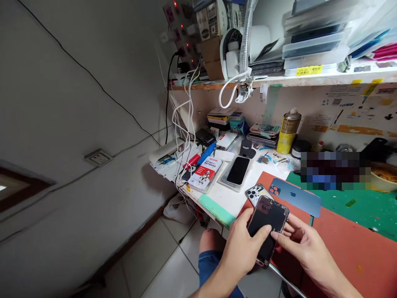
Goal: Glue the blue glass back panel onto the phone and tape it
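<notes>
Between both hands is a dark phone screen assembly point(269, 221), tilted, with its inner side facing the camera and a label near its top. My left hand point(243, 242) is closed around its left edge, the thumb lying across the black surface. On the right edge, my right hand point(302, 242) pinches the part between thumb and fingers. Just behind it, partly covered, lies a phone body point(257, 193) with several camera lenses. A blue phone back cover point(294, 196) rests on the mats to the right of that body.
An orange mat point(350, 244) and a green mat point(344, 205) cover the bench. Farther back are a boxed phone point(238, 170), a red-and-white battery pack point(205, 173) and a yellow spray can point(288, 130). White cables point(190, 111) hang left, below a loaded shelf point(273, 81).
</notes>
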`<state>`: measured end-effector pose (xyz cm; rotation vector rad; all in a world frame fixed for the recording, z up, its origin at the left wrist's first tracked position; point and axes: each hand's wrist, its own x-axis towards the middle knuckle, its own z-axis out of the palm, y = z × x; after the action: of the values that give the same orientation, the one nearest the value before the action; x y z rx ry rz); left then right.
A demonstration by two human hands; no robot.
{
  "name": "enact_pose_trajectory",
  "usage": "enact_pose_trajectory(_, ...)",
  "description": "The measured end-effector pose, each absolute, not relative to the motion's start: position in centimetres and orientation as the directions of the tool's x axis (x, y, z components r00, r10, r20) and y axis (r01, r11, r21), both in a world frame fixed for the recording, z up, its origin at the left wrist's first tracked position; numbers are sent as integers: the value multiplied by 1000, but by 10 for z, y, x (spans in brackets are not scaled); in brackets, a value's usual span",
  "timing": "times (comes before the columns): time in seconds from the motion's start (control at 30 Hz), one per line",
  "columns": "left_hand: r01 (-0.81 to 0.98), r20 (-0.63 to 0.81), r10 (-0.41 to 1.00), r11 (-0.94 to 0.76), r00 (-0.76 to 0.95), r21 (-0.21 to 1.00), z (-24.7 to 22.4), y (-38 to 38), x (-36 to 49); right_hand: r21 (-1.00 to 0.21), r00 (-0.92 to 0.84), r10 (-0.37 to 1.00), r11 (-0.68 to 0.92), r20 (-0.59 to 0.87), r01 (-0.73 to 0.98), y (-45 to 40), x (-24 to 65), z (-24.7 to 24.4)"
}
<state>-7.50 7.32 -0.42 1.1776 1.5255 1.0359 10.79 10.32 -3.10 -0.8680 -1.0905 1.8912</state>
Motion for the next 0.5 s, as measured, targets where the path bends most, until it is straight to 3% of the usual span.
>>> enact_pose_trajectory(0.13, 254, -152, 987, 159, -45, 954, 0, 68, -83, -890, -455, 871, -345, -185, -299, 108, 114, -29)
enact_pose_trajectory(0.33, 83, -323, 933, 314, 159, 946, 13, 74, -99, -850, -458, 864, -394, -211, -351, 111, 117, -28)
enact_pose_trajectory(0.5, 97, -369, 904, 356, 216, 929, 33, 96, -111, -813, -475, 848, -440, -236, -382, 109, 114, -17)
